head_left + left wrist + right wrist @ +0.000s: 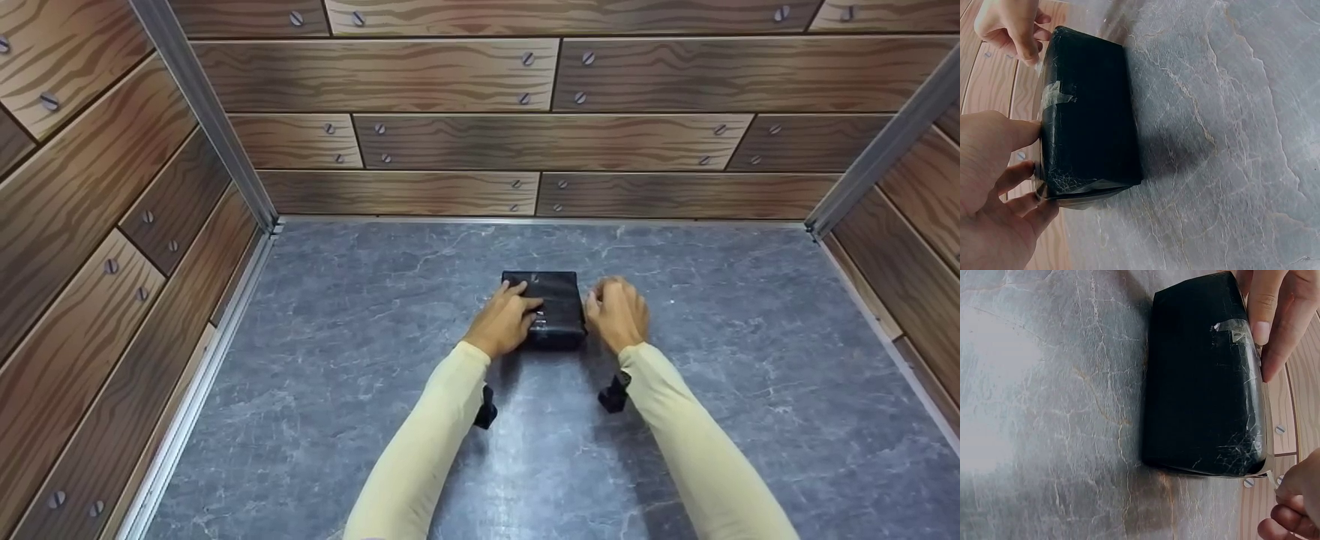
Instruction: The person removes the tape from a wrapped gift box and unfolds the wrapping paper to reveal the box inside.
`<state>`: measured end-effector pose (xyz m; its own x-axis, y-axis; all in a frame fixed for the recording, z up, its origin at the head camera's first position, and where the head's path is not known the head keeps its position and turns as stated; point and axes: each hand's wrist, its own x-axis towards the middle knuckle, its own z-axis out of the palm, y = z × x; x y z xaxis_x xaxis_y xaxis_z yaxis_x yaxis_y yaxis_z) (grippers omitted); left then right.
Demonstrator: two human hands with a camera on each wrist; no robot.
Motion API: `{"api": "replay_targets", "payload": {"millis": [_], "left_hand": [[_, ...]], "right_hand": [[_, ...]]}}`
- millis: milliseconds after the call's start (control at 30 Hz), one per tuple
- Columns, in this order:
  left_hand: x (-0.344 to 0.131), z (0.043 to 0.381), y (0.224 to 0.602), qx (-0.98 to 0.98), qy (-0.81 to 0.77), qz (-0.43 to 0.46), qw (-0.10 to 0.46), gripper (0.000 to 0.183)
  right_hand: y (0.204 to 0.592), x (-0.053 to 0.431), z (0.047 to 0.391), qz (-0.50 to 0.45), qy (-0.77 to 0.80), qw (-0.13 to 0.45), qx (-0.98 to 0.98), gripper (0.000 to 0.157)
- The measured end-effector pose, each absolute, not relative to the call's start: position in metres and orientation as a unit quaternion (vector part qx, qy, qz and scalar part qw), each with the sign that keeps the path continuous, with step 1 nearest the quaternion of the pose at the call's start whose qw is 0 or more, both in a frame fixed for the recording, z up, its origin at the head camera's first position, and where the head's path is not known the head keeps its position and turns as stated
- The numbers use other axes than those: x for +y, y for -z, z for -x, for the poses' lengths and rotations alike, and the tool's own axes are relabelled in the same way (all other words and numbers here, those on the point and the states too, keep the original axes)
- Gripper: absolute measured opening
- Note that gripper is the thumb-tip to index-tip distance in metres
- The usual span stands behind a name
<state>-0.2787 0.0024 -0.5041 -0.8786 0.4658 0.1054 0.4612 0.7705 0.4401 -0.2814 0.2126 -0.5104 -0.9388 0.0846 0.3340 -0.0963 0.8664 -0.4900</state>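
A black box-shaped package [551,300], wrapped in shiny film with a patch of clear tape [1053,97] at its near upper edge, lies on the grey marbled surface. My left hand [506,319] rests on its top left part, fingers spread and pressing down; the thumb sits near the tape patch. Beside the right end, my right hand [619,309] has its fingers curled in. Between its thumb and fingers it pinches a thin whitish strip of clear tape [1271,479], which reaches to the package's upper right corner. The far side of the package is hidden in both wrist views.
Wood-patterned panels with printed screws form the back wall [450,142], left wall [97,285] and right wall [919,225]. Metal rails [247,142] run along the corners. Each sleeved forearm carries a small black wrist device [613,394].
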Motion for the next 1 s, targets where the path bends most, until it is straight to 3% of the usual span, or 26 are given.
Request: {"api": "replay_targets", "payload": {"millis": [500,1000], "left_hand": [[0.002,0.279,0.505,0.94,-0.241,-0.242,0.012,0.034],[0.003,0.277,0.505,0.942,-0.218,-0.255,-0.01,0.034]], "right_hand": [[0.509,0.226,0.28,-0.006,-0.265,0.203,-0.943,0.014],[0.502,0.237,0.279,-0.016,-0.284,0.169,-0.944,0.015]]}}
